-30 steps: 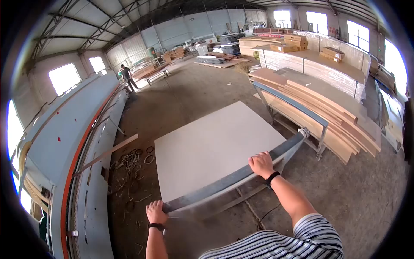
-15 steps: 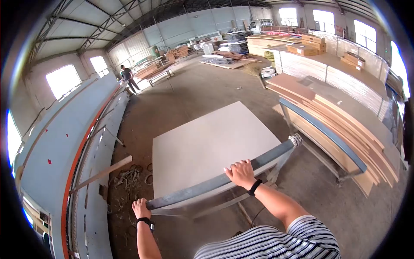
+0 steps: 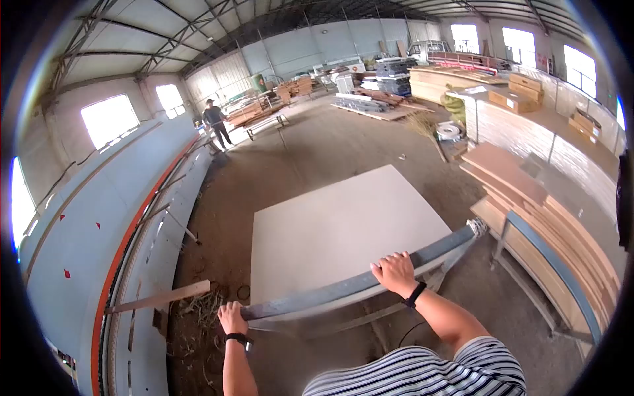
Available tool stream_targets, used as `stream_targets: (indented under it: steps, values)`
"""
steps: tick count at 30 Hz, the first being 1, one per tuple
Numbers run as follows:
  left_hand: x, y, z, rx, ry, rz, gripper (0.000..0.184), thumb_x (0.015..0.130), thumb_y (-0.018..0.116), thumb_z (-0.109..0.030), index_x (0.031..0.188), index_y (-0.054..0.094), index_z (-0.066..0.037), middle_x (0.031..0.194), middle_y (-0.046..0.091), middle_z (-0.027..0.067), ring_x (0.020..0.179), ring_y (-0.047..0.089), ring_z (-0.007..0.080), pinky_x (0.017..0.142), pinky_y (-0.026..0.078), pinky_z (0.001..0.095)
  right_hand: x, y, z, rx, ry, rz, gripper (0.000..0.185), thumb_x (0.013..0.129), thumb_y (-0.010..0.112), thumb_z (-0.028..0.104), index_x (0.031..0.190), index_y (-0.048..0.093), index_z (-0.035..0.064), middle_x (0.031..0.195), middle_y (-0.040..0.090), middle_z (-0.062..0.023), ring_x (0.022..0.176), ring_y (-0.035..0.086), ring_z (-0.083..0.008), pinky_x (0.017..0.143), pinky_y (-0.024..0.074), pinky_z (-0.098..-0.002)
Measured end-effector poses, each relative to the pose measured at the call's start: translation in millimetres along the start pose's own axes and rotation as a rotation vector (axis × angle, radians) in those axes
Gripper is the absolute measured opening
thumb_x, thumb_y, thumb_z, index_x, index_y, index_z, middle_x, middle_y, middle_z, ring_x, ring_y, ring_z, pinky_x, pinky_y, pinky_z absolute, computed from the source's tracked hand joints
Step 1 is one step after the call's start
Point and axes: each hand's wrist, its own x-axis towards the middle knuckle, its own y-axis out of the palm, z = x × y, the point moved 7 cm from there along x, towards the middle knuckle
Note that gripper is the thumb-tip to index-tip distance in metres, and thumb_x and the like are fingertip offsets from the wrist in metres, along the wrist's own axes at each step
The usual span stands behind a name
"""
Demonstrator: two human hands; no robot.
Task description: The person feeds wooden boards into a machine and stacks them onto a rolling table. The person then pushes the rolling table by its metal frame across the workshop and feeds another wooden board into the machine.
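A long grey metal bar [image 3: 330, 288] runs across in front of me, and both hands are on it. My left hand [image 3: 232, 318] is closed round its left end. My right hand [image 3: 396, 271] grips the bar right of its middle, fingers over the top. The bar belongs to a metal frame whose legs [image 3: 456, 256] show at the right. A large pale flat board [image 3: 343, 228] lies just beyond the bar, its near edge partly hidden by it. White wrapping [image 3: 477, 227] is wound round the bar's right end.
A long pale-blue machine [image 3: 99, 218] with an orange strip stands at the left, a wooden slat [image 3: 162, 296] jutting from it. Stacked boards [image 3: 548, 218] and a blue-edged trestle [image 3: 555, 267] stand at the right. A person [image 3: 215, 124] stands far left, near lumber piles [image 3: 247, 112].
The view has shifted left and up slightly, so the bar, board and both hands appear further right and a little lower or level. Both hands keep their hold on the bar.
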Motion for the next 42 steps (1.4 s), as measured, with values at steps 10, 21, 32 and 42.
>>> stream_targets:
  steps: [10,21,32,42]
  values:
    - [263.7,113.8,-28.0,-0.024,0.02,-0.03,0.029,0.066,0.066,-0.002,0.093,0.062,-0.013,0.099,0.06,0.0086,0.104,0.054,0.0327,0.099,0.04,0.0448,251.2,169.8,-83.5,0.038,-0.113,0.101,0.054,0.096,0.052,0.04,0.056,0.067,0.0064,0.054,0.062,-0.0151,0.052,0.063,-0.0336,0.055,0.0503,-0.0452]
    - [530.9,245.2,-62.9,0.052,-0.111,0.084,0.032,0.062,0.068,0.001,0.09,0.061,-0.014,0.101,0.061,0.0069,0.108,0.054,0.0319,0.101,0.039,0.0432,507.1,332.6,-187.2,0.113,-0.177,0.119,0.053,0.098,0.049,0.041,0.059,0.067,0.0101,0.054,0.063,-0.0116,0.051,0.063,-0.0292,0.056,0.0493,-0.0432]
    - [796.7,365.2,-115.4,0.003,-0.173,0.129,0.037,0.061,0.069,-0.001,0.094,0.062,-0.015,0.104,0.06,0.0073,0.108,0.053,0.0326,0.102,0.037,0.0443,772.6,501.7,-295.5,0.141,-0.216,0.125,0.052,0.097,0.051,0.042,0.059,0.067,0.0093,0.056,0.064,-0.0122,0.053,0.064,-0.0299,0.06,0.0494,-0.0433]
    - [1086.5,462.3,-355.7,-0.131,0.22,0.218,0.057,0.068,0.08,-0.025,0.119,0.058,-0.015,0.112,0.061,0.0083,0.113,0.055,0.0309,0.097,0.04,0.0479,1015.0,656.2,-388.4,0.297,-0.323,0.106,0.041,0.095,0.056,0.033,0.064,0.065,0.0086,0.06,0.064,-0.0108,0.058,0.064,-0.0295,0.061,0.0507,-0.042]
